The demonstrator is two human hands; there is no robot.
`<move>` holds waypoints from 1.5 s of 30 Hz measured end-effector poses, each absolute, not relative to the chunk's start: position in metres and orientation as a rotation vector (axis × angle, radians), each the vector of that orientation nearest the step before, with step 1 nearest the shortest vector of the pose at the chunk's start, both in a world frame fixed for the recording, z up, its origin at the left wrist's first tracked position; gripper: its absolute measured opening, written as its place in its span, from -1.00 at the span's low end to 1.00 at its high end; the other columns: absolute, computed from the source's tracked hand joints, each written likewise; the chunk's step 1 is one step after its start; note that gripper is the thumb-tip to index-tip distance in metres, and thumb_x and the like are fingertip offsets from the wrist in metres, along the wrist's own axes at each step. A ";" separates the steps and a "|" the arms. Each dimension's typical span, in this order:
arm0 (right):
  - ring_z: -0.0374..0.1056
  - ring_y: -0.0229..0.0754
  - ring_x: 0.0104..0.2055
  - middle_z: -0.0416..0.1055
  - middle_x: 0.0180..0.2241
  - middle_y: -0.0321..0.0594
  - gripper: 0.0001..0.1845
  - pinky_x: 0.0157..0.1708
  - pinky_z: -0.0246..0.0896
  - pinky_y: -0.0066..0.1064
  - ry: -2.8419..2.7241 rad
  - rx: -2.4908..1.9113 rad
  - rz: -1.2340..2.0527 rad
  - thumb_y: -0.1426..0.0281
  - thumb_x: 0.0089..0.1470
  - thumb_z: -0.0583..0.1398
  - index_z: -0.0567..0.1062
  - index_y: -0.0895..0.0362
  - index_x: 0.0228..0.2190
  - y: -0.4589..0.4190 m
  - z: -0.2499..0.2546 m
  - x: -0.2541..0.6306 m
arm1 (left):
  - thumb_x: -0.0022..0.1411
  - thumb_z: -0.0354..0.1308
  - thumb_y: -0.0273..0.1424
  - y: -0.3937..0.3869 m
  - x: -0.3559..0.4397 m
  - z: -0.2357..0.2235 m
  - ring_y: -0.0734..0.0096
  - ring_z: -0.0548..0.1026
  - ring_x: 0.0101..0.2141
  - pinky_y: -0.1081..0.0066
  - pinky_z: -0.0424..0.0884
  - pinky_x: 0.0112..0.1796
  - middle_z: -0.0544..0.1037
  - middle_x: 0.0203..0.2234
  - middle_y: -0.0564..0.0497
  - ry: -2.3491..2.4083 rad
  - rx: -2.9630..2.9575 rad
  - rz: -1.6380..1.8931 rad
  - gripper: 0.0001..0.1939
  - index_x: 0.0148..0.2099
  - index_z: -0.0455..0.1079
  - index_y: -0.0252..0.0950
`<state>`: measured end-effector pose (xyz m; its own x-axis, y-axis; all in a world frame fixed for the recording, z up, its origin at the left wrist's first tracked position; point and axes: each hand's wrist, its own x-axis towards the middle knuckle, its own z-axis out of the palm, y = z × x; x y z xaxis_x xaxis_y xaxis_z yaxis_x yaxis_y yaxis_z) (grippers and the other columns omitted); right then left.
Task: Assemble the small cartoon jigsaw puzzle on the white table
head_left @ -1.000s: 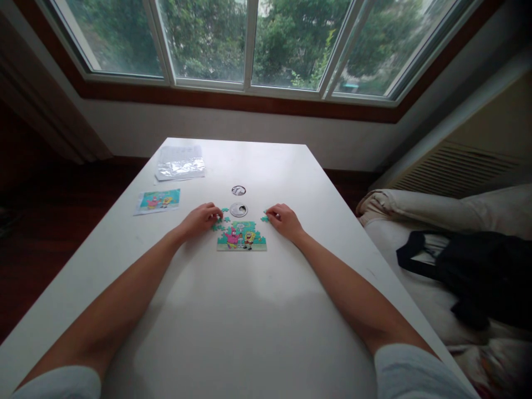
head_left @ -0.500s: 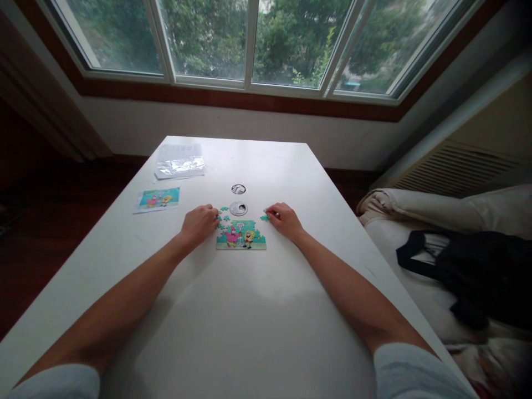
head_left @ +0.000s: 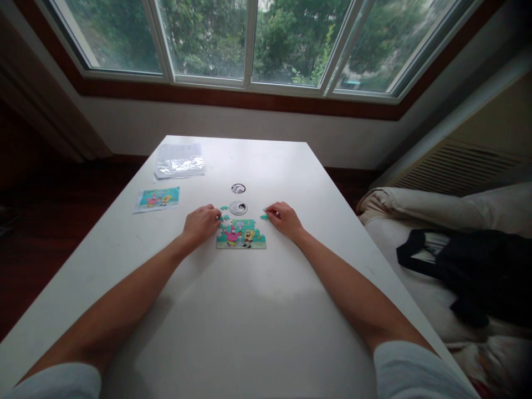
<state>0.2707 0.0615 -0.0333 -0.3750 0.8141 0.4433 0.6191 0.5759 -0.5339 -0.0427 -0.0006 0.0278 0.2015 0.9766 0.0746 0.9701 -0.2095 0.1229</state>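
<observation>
A partly assembled jigsaw puzzle (head_left: 241, 237) lies flat on the white table, with pink and yellow cartoon figures on teal and a gap-toothed upper edge. Loose teal puzzle pieces (head_left: 225, 209) are scattered by its upper left corner. My left hand (head_left: 202, 223) rests over the nearest of these, fingers closed together; whatever is between the fingertips is hidden. On the other side, my right hand (head_left: 285, 219) pinches a small teal puzzle piece (head_left: 265, 209) between thumb and forefinger. Another loose piece (head_left: 263, 217) lies just under those fingertips.
Two round discs (head_left: 238, 208) with black-and-white designs lie beyond the puzzle. To the left is a printed picture sheet (head_left: 158, 199) with the same figures; farther back, a clear plastic bag (head_left: 180, 162) rests on papers. A sofa with dark clothing (head_left: 477, 271) stands right of the table.
My left hand has drawn its fingers in and shifted slightly left among the loose pieces, its back turned more upward. My right hand has stayed in place, still pinching.
</observation>
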 end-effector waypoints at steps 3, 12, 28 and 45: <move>0.31 -0.12 -0.26 0.49 -0.35 -0.21 -0.91 -0.23 0.21 -0.31 -2.119 -1.133 0.361 0.44 0.21 0.23 0.56 0.07 -0.32 0.062 -0.034 0.271 | 0.32 0.08 -0.31 0.000 -0.044 0.029 0.17 0.54 -0.13 0.34 0.37 -0.27 0.57 -0.10 -0.05 1.927 2.388 0.222 -0.75 -0.08 0.57 -0.14; 0.30 -0.13 -0.28 0.48 -0.35 -0.20 -0.90 -0.24 0.21 -0.30 -2.123 -1.133 0.360 0.44 0.21 0.22 0.57 0.08 -0.31 0.061 -0.032 0.270 | 0.21 0.13 -0.37 0.010 -0.050 0.019 0.24 0.51 -0.23 0.35 0.33 -0.29 0.53 -0.19 -0.03 1.788 2.324 0.317 -0.81 -0.16 0.53 -0.18; 0.33 -0.11 -0.24 0.50 -0.35 -0.20 -0.92 -0.20 0.22 -0.27 -2.118 -1.132 0.341 0.45 0.20 0.23 0.56 0.08 -0.32 0.061 -0.031 0.270 | 0.13 0.19 -0.37 0.018 -0.052 0.008 0.38 0.41 -0.43 0.40 0.19 -0.40 0.51 -0.44 0.08 1.516 2.100 0.596 -0.90 -0.26 0.42 -0.22; 0.37 -0.16 -0.29 0.50 -0.39 -0.21 -0.69 -0.29 0.24 -0.32 -2.009 -0.949 0.756 0.10 0.22 0.26 0.58 0.07 -0.36 0.008 0.001 0.217 | 0.17 0.34 -0.22 -0.015 0.006 -0.006 0.42 0.48 -0.36 0.43 0.36 -0.30 0.56 -0.39 0.03 1.175 1.614 1.089 -0.75 -0.22 0.45 -0.29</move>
